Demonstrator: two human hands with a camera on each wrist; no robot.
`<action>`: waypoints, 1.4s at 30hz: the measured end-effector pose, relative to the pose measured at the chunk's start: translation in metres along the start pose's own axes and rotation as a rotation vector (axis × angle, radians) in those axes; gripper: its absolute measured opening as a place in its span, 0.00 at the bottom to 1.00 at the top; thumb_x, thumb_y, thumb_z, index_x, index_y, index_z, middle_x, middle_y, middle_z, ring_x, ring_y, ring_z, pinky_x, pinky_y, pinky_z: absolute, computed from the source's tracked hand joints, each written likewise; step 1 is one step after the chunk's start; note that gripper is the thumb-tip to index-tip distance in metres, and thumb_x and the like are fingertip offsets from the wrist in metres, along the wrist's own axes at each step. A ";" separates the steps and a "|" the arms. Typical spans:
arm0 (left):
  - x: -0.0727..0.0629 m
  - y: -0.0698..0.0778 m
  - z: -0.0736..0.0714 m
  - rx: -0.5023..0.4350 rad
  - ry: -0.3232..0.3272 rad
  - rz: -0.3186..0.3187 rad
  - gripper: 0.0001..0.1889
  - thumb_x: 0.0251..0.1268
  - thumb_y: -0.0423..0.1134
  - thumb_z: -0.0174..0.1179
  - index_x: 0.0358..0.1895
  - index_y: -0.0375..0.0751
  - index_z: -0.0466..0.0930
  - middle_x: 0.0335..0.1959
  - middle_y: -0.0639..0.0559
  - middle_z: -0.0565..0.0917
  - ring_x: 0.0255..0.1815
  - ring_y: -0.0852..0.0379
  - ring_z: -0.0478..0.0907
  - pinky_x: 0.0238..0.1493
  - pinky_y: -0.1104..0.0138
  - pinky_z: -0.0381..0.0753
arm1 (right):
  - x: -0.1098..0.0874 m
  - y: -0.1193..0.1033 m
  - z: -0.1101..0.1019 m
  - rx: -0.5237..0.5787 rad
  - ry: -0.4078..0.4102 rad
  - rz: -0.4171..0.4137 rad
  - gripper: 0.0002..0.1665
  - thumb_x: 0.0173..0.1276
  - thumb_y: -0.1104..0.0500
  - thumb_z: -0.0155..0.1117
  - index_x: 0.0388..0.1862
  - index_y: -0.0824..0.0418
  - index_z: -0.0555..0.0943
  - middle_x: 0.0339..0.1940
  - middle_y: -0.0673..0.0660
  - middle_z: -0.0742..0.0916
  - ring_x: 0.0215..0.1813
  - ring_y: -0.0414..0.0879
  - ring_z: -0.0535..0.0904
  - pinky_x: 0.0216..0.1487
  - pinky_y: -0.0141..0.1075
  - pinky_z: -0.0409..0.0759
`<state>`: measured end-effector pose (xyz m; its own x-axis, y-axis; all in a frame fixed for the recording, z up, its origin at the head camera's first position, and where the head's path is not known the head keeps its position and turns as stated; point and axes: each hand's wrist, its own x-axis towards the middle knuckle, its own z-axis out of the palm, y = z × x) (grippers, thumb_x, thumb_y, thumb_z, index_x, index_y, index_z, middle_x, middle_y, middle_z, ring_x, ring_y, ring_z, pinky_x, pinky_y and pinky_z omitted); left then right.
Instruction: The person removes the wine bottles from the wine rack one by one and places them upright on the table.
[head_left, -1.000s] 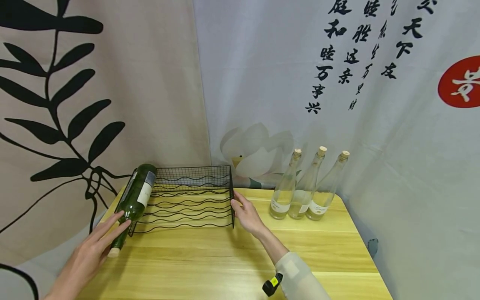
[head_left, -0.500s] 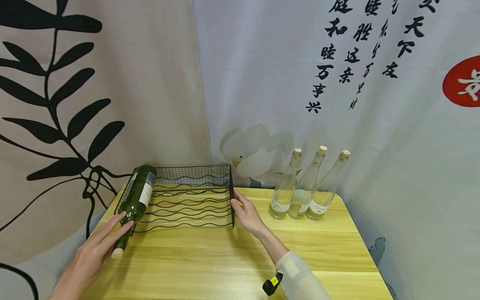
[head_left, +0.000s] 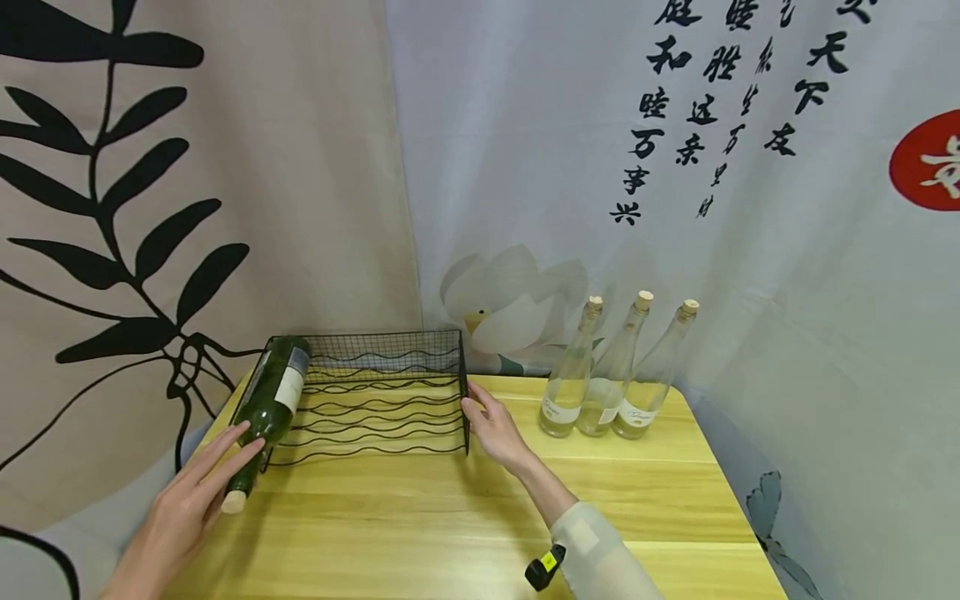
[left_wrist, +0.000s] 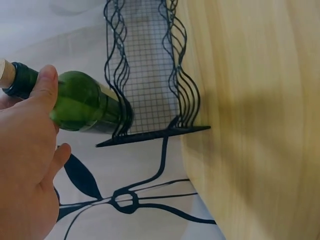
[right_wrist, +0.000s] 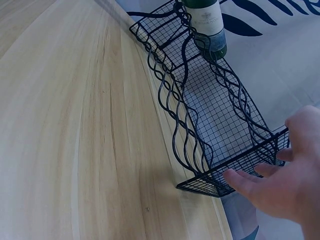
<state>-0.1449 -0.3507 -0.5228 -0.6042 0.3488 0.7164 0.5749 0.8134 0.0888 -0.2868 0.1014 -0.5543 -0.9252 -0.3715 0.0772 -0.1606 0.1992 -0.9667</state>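
A green wine bottle (head_left: 273,387) with a cork and white label lies on the left end of the upper level of a black wire wine rack (head_left: 375,408). Its corked neck points toward the front. My left hand (head_left: 176,508) holds it at the neck and shoulder; in the left wrist view the thumb (left_wrist: 47,80) lies along the neck. On the rack's other end, my right hand (head_left: 495,429) rests its extended fingers against the mesh side panel, also visible in the right wrist view (right_wrist: 220,177).
Three clear corked bottles (head_left: 562,396) with white labels stand upright at the right of the wooden table (head_left: 420,525). A printed curtain (head_left: 525,167) hangs close behind the rack. A small black and yellow device (head_left: 545,568) sits at my right sleeve.
The bottle has shifted very slightly under my left hand, its corked end swinging a little to the right. My right hand stays at the rack's side.
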 end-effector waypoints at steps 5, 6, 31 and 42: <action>0.010 0.004 0.001 -0.057 0.036 -0.039 0.53 0.32 -0.02 0.64 0.72 0.36 0.86 0.78 0.29 0.81 0.91 0.71 0.58 0.41 0.79 0.66 | 0.001 0.001 0.000 -0.009 0.001 0.000 0.40 0.97 0.43 0.48 0.96 0.58 0.56 0.91 0.70 0.68 0.85 0.73 0.73 0.79 0.70 0.80; 0.013 0.004 0.001 -0.067 0.046 -0.043 0.54 0.31 -0.02 0.65 0.72 0.35 0.86 0.78 0.29 0.81 0.91 0.71 0.58 0.41 0.79 0.64 | 0.000 0.001 0.000 -0.009 0.003 0.001 0.40 0.97 0.43 0.48 0.96 0.58 0.56 0.91 0.70 0.68 0.85 0.72 0.73 0.79 0.70 0.81; 0.066 0.006 0.011 -0.168 0.336 -0.116 0.36 0.88 0.60 0.59 0.63 0.21 0.86 0.73 0.49 0.87 0.79 0.76 0.76 0.35 0.91 0.65 | 0.001 0.002 0.001 -0.007 0.014 -0.007 0.39 0.97 0.43 0.48 0.96 0.57 0.57 0.91 0.69 0.70 0.85 0.71 0.75 0.78 0.71 0.81; 0.083 0.011 0.012 -0.200 0.418 -0.159 0.17 0.80 0.26 0.68 0.63 0.15 0.83 0.65 0.30 0.90 0.75 0.79 0.78 0.68 0.89 0.75 | 0.002 0.002 0.001 0.010 0.011 -0.008 0.39 0.97 0.44 0.48 0.96 0.58 0.57 0.91 0.68 0.70 0.86 0.73 0.73 0.79 0.72 0.80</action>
<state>-0.1957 -0.3070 -0.4704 -0.4430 -0.0228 0.8962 0.6129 0.7219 0.3213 -0.2886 0.1002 -0.5564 -0.9277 -0.3629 0.0878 -0.1649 0.1873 -0.9684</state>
